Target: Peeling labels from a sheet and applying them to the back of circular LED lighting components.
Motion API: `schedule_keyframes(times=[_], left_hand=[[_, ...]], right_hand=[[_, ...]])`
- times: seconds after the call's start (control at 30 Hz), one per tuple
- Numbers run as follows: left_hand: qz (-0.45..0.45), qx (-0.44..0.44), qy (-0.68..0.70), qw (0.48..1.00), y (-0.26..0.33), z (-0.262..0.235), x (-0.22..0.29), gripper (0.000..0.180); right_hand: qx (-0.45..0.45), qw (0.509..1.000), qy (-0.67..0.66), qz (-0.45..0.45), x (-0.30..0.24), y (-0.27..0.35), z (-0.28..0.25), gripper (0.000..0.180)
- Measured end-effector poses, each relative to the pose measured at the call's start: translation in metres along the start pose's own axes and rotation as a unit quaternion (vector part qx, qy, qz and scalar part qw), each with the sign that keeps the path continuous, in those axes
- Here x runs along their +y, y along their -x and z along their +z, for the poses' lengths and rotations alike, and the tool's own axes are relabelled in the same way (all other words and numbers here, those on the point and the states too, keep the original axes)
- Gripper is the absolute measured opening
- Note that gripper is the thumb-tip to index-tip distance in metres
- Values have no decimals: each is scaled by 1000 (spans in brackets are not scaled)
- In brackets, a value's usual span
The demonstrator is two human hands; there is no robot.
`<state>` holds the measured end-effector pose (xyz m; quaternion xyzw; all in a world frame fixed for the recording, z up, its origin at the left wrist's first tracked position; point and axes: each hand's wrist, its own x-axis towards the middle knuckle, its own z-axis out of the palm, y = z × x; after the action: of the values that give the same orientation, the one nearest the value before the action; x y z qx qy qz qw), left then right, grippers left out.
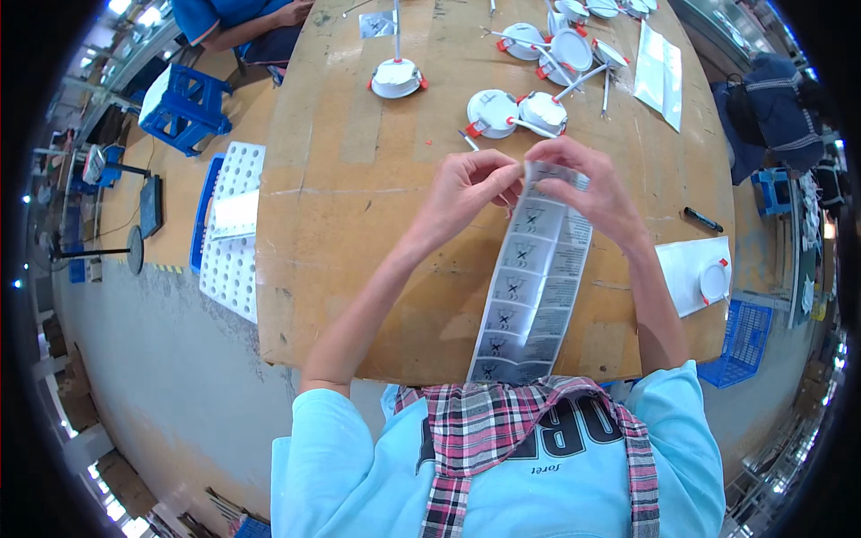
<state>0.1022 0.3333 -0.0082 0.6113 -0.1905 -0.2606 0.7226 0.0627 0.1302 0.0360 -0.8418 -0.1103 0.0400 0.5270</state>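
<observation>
A long strip of silver printed labels hangs over the tabletop toward my body, its top end between the fingers and thumb of my right hand. My left hand is closed in a pinch right beside the strip's upper left corner. Whatever its fingertips hold is too small to make out. Just beyond my hands lie two round white downlights with red clips and white cables. Another white downlight sits alone farther to the left.
Several more downlights cluster at the far right, near a white bag. A black marker and a white sheet with a small round lamp lie at right. Left of the table stand a perforated white tray and blue stool. A person sits far left.
</observation>
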Motion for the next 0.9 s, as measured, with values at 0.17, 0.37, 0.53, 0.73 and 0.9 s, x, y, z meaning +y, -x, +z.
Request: schedule_keyframes(times=[0.17, 0.37, 0.53, 0.73, 0.9], left_hand=[[70, 214, -40, 973, 26, -26, -3, 26], [88, 314, -167, 930, 50, -31, -3, 22], [92, 200, -316, 923, 46, 22, -17, 36], [212, 138, -480, 840, 27, 34, -39, 39], [215, 122, -409, 878, 43, 28, -41, 47]], right_hand=[[6, 998, -62, 5, 7, 26, -29, 34], [63, 992, -90, 59, 19, 57, -53, 37], [67, 987, -84, 120, 38, 57, -61, 33], [121, 985, 109, 48, 51, 50, -51, 28], [185, 975, 123, 10, 37, 44, -37, 23]])
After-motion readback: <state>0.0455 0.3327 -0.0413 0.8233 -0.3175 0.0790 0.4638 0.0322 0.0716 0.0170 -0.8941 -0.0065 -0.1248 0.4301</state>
